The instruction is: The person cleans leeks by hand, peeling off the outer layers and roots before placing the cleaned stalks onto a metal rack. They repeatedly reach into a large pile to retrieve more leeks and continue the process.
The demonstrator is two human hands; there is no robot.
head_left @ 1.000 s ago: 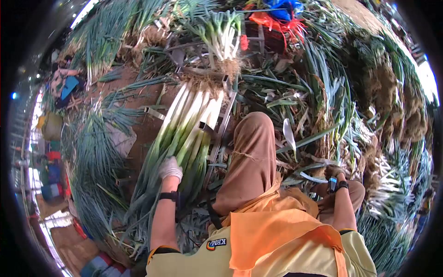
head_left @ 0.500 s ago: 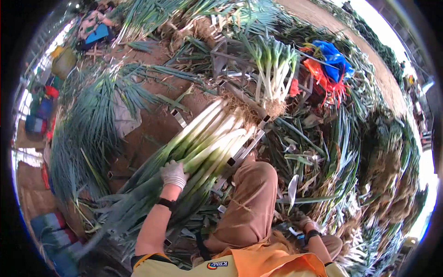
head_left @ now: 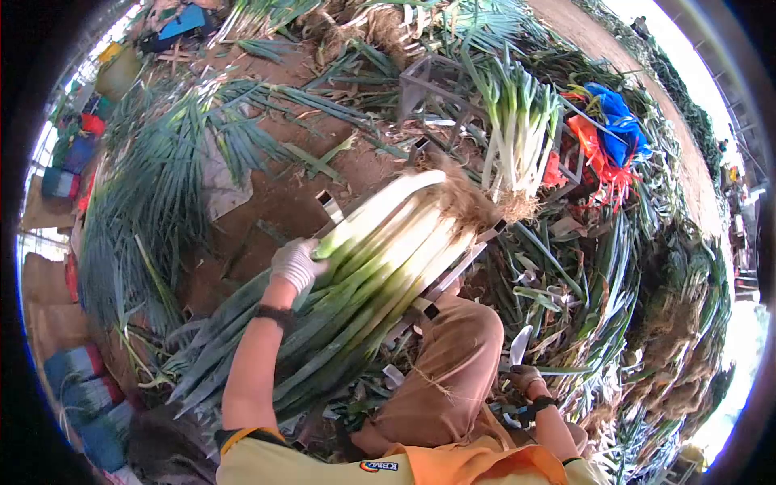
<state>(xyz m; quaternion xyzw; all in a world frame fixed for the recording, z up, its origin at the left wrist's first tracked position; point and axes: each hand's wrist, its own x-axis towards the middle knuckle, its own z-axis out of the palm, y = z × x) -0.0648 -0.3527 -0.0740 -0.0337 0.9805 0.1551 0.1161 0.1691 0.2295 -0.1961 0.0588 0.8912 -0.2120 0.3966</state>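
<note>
"Head view: where are the leeks, and why there?"

"They lie slantwise in a metal frame, roots together at the far end; its posts probably stop them spreading."

"And the hands?"

"The gloved left hand has its fingers curled round leeks at the outer edge, likely steadying them. The right hand is low, beside a long leaf; I cannot tell whether its fingers grip anything."

- white fading to deep green along the leeks, middle of the frame
- off-white on the glove, black on the wristband
- brown on the trousers, orange on the apron, lower middle
- blue and orange-red on the plastic, upper right
</note>
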